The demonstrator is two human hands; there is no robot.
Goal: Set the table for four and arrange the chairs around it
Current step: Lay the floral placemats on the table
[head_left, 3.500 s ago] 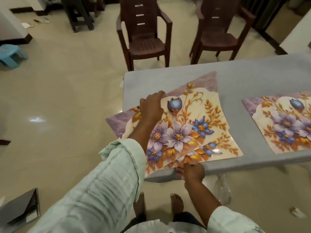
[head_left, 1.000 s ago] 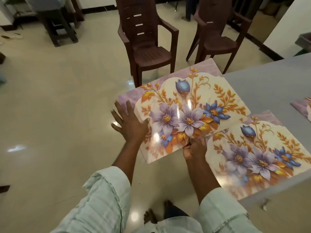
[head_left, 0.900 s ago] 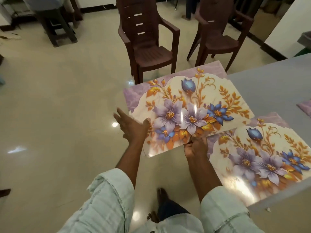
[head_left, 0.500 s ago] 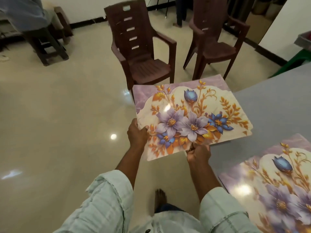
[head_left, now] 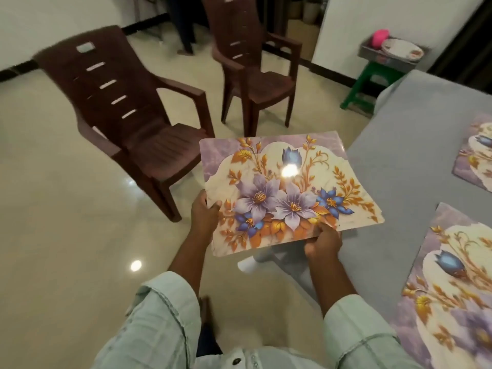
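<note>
I hold a floral placemat point(head_left: 287, 193) in the air over the floor, its right end above the corner of the grey table point(head_left: 415, 187). My left hand point(head_left: 203, 215) grips its left edge and my right hand point(head_left: 323, 241) pinches its near edge. Another placemat point(head_left: 450, 294) lies on the table near me at the right, and a further one point(head_left: 476, 155) lies beyond it at the right edge of view. Two brown plastic armchairs stand on the floor away from the table, one at the left point(head_left: 127, 115) and one farther back point(head_left: 255, 73).
A green stool point(head_left: 370, 83) carrying a tray with a plate point(head_left: 402, 49) and a pink item stands by the far wall past the table. A white table leg point(head_left: 269, 258) shows under the mat. My bare foot point(head_left: 206, 310) is on the glossy tile floor.
I lifted one placemat off the table, leaving another lying there. My left hand went from flat and open to gripping the mat's left edge, and my view swung to the table's end.
</note>
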